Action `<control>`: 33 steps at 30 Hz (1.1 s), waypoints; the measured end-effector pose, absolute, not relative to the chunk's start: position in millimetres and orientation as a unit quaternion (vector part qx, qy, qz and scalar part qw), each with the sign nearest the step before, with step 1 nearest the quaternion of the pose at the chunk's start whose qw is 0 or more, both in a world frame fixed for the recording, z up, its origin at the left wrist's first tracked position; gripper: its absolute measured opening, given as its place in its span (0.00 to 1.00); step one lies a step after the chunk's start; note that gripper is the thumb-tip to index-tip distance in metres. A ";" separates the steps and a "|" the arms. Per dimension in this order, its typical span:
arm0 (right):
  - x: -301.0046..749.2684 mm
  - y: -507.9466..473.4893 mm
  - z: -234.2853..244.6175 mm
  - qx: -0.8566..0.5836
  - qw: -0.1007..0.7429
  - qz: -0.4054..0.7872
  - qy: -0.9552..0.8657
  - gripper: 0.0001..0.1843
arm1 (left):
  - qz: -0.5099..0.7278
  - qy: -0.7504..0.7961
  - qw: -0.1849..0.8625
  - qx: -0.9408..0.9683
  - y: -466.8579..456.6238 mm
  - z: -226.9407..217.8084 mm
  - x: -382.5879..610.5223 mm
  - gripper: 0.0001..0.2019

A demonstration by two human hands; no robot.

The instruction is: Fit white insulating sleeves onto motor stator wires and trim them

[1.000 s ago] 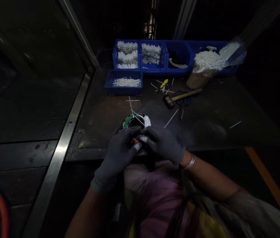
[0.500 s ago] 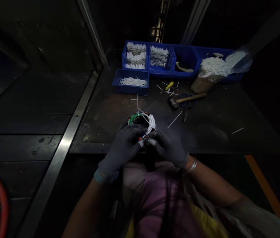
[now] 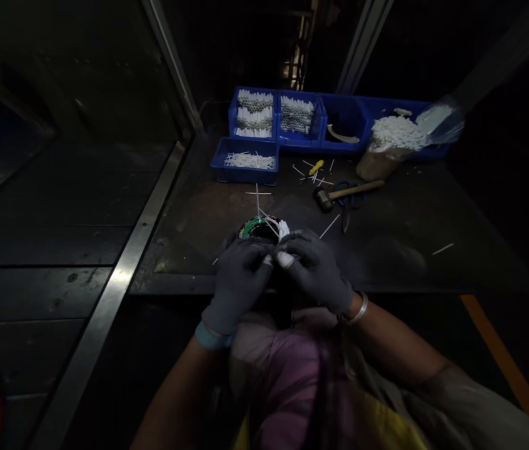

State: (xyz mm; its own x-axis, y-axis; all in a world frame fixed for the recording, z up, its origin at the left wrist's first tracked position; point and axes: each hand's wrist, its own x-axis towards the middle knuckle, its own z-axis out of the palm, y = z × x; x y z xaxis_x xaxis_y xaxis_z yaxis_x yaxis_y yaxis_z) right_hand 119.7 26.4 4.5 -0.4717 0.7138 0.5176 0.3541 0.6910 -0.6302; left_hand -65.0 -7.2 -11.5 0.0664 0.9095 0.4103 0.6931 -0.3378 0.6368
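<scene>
A ring-shaped motor stator (image 3: 248,227) with a green inner edge sits at the bench's front, its near side covered by my hands. A bundle of white sleeved wires (image 3: 283,229) rises from its right side. My left hand (image 3: 243,272), in a grey glove, is closed at the near rim with thumb and fingers pinched together. Also gloved, my right hand (image 3: 311,265) covers the lower part of the white bundle, its fingers curled in a pinch. The two thumb tips nearly meet. What lies between the fingers is hidden.
Behind stand blue bins (image 3: 276,128) of white tubes and a blue tray (image 3: 246,178) of thin white sticks. A mallet (image 3: 353,190), scissors (image 3: 346,215), a yellow-handled tool (image 3: 316,167) and an overfilled bag of white pieces (image 3: 396,134) lie right of centre.
My right hand has shifted up over the white bundle, hiding more of it. My left wrist has swung a little inward. Coloured wires between the hands are now hidden. The view has shifted slightly.
</scene>
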 end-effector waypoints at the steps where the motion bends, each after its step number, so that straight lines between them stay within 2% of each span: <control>1: 120.6 26.4 5.8 -0.327 0.410 0.232 -0.819 0.11 | 0.380 0.565 0.124 0.721 -7.4 -11.0 -66.2 0.07; 3: 123.4 29.9 7.3 -0.322 0.401 0.239 -0.824 0.10 | 0.347 0.554 0.115 0.748 -7.8 -9.0 -72.7 0.09; 5: 125.5 37.6 7.6 -0.289 0.364 0.230 -0.855 0.07 | 0.310 0.520 0.136 0.784 -7.3 -6.8 -81.7 0.16; 8: 123.8 47.4 6.2 -0.235 0.297 0.169 -0.910 0.08 | 0.282 0.493 0.158 0.808 -3.7 -5.5 -91.3 0.21; 12: 123.1 42.6 3.7 -0.241 0.265 0.078 -0.930 0.06 | 0.300 0.487 0.175 0.801 3.5 -8.0 -91.3 0.19; 15: 121.6 41.5 5.2 -0.270 0.283 0.079 -0.917 0.08 | 0.321 0.473 0.199 0.796 5.4 -12.0 -88.8 0.15; 19: 96.7 59.1 6.8 -0.304 0.240 0.072 -0.919 0.09 | 0.344 0.478 0.208 0.781 2.3 -17.2 -87.0 0.11; 22: 78.7 72.3 4.9 -0.324 0.225 0.108 -0.912 0.08 | 0.336 0.483 0.218 0.779 2.2 -15.8 -92.0 0.09; 26: 106.7 101.1 8.9 -0.266 0.245 0.217 -0.907 0.06 | 0.267 0.456 0.258 0.809 16.5 -3.6 -109.0 0.10; 28: 145.1 127.8 13.7 -0.359 0.236 0.196 -0.881 0.09 | 0.214 0.436 0.284 0.826 24.0 6.0 -114.6 0.10; 29: 166.5 144.3 14.9 -0.442 0.218 0.150 -0.857 0.12 | 0.196 0.431 0.294 0.830 25.7 10.9 -115.2 0.11; 30: 187.0 162.0 14.4 -0.529 0.162 0.083 -0.829 0.15 | 0.185 0.430 0.298 0.832 25.6 15.3 -114.3 0.14; 31: 205.0 179.8 12.2 -0.591 0.070 0.028 -0.803 0.17 | 0.181 0.435 0.297 0.831 23.6 19.0 -112.1 0.18; 33: 229.7 209.6 5.2 -0.607 0.005 0.020 -0.795 0.16 | 0.182 0.465 0.278 0.820 15.5 23.5 -104.2 0.24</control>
State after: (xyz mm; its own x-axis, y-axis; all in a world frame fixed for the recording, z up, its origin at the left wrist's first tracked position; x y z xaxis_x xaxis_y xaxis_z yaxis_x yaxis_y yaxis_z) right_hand 229.7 209.6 5.2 -0.2634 0.9646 -0.0161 0.9642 0.2626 -0.0377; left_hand -104.2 15.5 23.5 0.5004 0.8648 0.0400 0.6621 -0.4121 0.6260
